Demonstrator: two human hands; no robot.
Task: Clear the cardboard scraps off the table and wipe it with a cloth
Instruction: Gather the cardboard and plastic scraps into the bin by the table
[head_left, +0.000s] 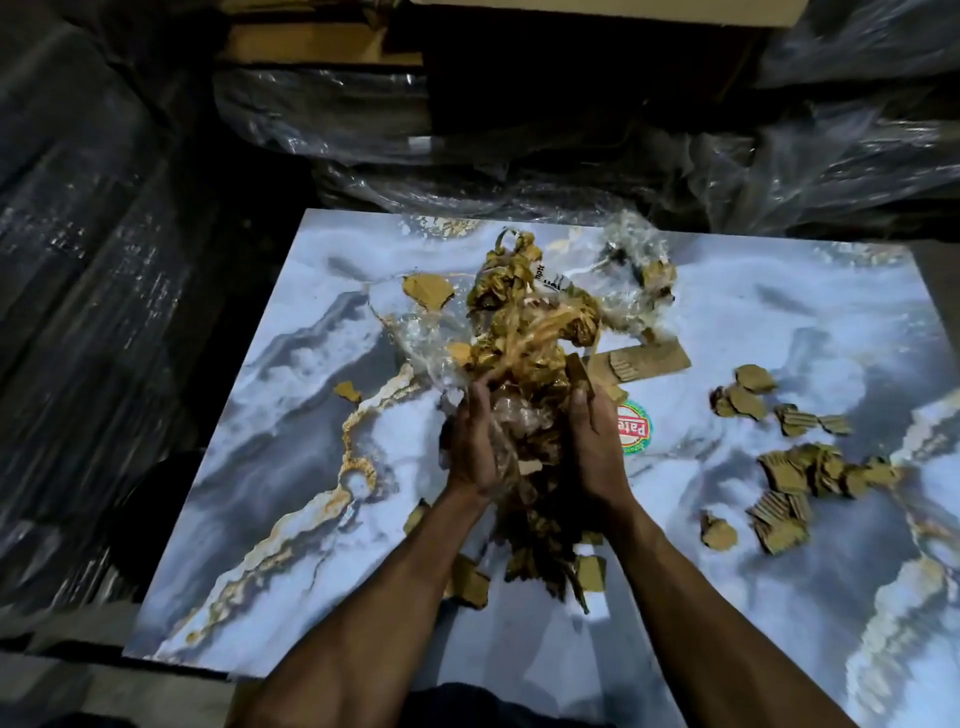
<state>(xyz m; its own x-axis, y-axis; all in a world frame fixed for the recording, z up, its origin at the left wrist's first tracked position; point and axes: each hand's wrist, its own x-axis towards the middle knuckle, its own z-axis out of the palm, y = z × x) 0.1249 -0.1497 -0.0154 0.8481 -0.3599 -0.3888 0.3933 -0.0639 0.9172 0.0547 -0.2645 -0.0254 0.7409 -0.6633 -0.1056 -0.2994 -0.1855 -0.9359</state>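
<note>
A marble-patterned table (291, 415) fills the view. At its middle my left hand (470, 447) and my right hand (597, 441) press together from both sides on a bundle of scraps (530, 332), a tangle of brown cardboard, tape strips and clear plastic film. Part of the bundle hangs down between my wrists. Loose cardboard scraps (789, 478) lie scattered at the right. A flat corrugated piece (644, 361) sits just beyond my right hand. Smaller bits (470, 579) lie under my forearms. No cloth is in view.
A round red and green sticker (636, 428) is on the table beside my right hand. Crumpled plastic with cardboard (644, 260) rests near the far edge. Dark plastic-wrapped goods (519, 119) and cartons (311, 44) crowd behind and left of the table.
</note>
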